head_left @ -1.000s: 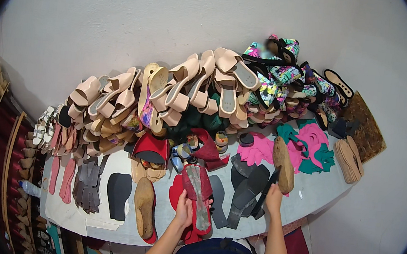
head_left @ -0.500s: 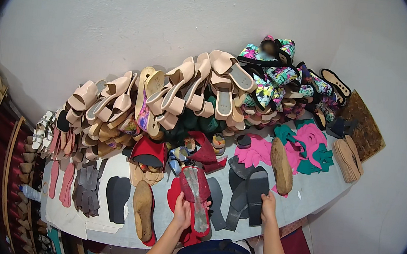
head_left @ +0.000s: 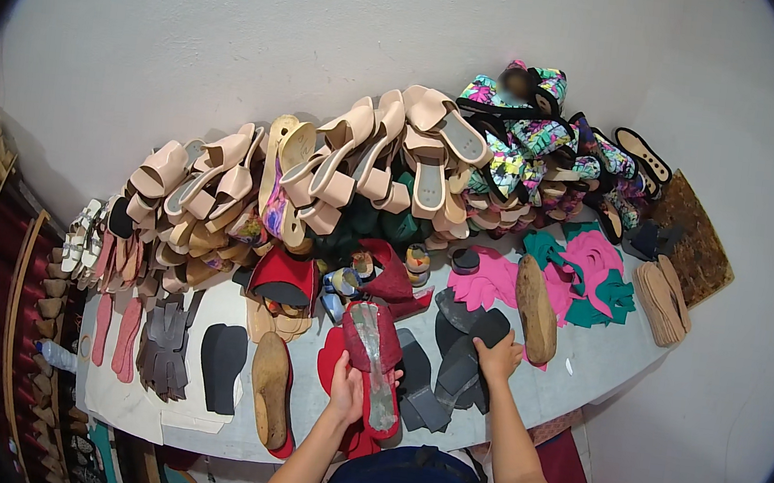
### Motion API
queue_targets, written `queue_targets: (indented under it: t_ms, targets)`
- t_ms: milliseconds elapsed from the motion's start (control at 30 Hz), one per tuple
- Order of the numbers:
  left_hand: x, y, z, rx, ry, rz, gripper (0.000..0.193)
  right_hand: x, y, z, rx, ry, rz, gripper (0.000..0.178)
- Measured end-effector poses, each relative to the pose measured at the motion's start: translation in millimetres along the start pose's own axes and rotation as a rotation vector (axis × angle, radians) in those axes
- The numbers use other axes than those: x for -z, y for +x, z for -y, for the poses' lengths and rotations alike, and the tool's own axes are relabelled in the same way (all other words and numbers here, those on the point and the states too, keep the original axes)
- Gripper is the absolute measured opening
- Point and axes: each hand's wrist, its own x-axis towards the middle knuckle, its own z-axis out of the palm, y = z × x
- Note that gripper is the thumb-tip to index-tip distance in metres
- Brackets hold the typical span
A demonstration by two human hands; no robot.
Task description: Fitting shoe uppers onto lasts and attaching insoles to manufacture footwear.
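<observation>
My left hand (head_left: pixel 348 396) is closed around the edge of a red slipper piece (head_left: pixel 381 392), which has a rough grey streak running down its middle. My right hand (head_left: pixel 501 359) grips a black shoe sole (head_left: pixel 491 326) over a pile of other dark soles (head_left: pixel 426 410); the fingertips are partly hidden behind it. A wooden shoe last (head_left: pixel 536 314) lies just beyond my right hand. To the left of my left hand, a second wooden last (head_left: pixel 270 390) rests on a red sole. More red material shows beneath the slipper piece.
Beige heeled sandals (head_left: pixel 339 156) and patterned slippers (head_left: pixel 510 151) are heaped along the wall. Pink fabric (head_left: pixel 487 280) and tan soles (head_left: pixel 662 303) lie to the right. Grey cutouts (head_left: pixel 170 346) and a dark sole (head_left: pixel 222 368) are on the left. The table (head_left: pixel 519 425) has a curved front edge.
My right hand has moved up and left, and the black sole in it has turned and lifted over the dark pile. My left hand keeps its hold on the red slipper piece.
</observation>
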Motion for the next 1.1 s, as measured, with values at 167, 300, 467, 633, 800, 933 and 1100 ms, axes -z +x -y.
queue_targets:
  t_ms: [167,300,467,633,800,933,1100]
  targets:
    - [4,-1,4,-0.009,0.011,-0.005,0.070,7,10,12,-0.120,-0.019,0.113,0.070]
    - [9,3,7,0.006,0.030,0.057,0.071,7,27,-10,0.077,0.367,0.065,0.053]
    - [12,3,10,0.025,0.079,0.047,0.076,34,0,8,0.247,1.183,0.340,0.034]
    - [4,6,16,0.036,0.108,0.055,0.075,61,-53,52,0.153,1.467,0.574,0.034]
    - [7,15,32,-0.103,0.197,-0.070,0.071,50,-79,71,0.234,1.355,0.576,0.038]
    - [-10,0,29,-0.064,0.203,0.020,0.065,55,-87,83,0.242,1.247,0.488,0.038]
    - [-29,-9,24,-0.103,0.306,-0.012,0.067,53,-90,89,0.413,1.071,0.322,0.036]
